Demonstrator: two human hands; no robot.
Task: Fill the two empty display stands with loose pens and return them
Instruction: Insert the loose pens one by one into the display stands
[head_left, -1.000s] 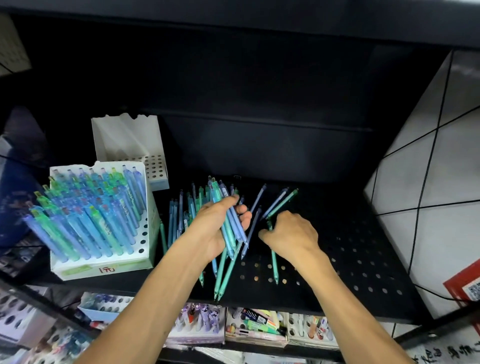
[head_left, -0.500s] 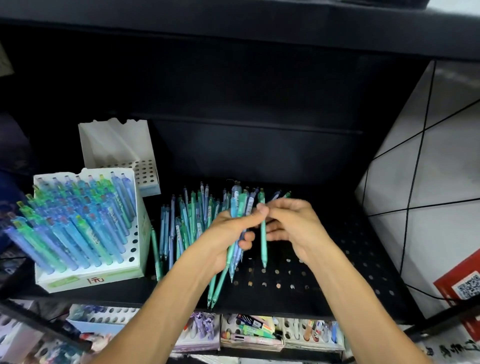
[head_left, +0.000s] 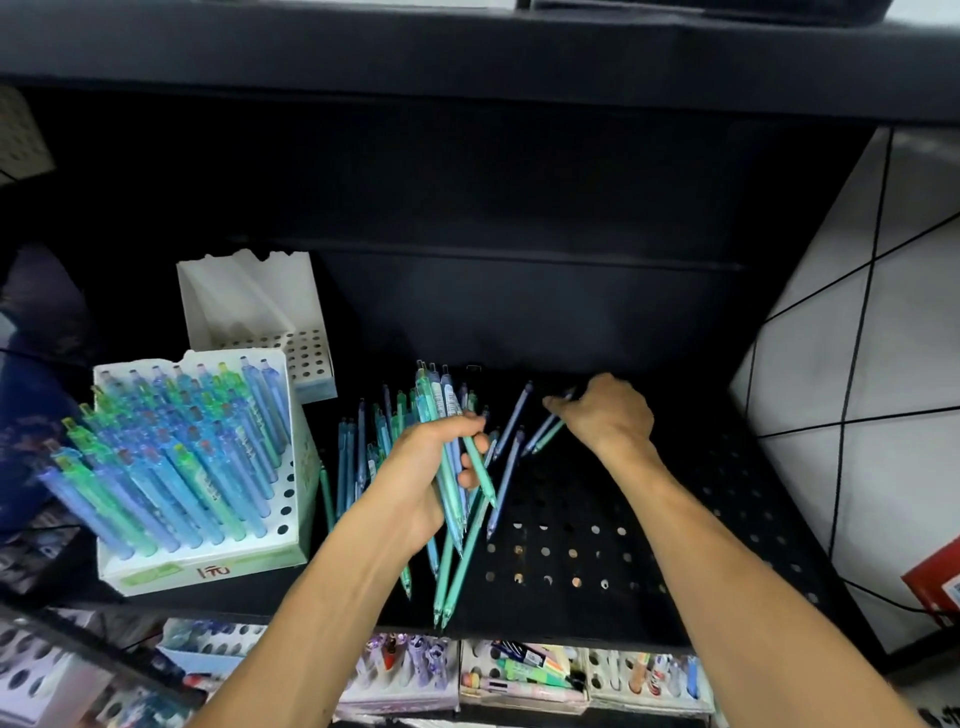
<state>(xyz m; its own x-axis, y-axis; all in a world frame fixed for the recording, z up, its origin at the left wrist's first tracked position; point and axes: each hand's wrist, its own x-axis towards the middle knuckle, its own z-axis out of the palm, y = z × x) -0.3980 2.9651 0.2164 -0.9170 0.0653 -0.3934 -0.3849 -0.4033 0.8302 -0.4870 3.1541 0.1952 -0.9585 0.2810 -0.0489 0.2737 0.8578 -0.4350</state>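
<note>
Right hand moved off to loose pens — left hand grips bundle.

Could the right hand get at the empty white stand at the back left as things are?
Probably not easily: the left hand with its bundle of pens lies between the right hand and the empty stand.

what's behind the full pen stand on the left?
Behind the full pen stand stands a second white stand, its visible holes empty. The front stand hides its lower left part, so any pens there cannot be seen.
</note>
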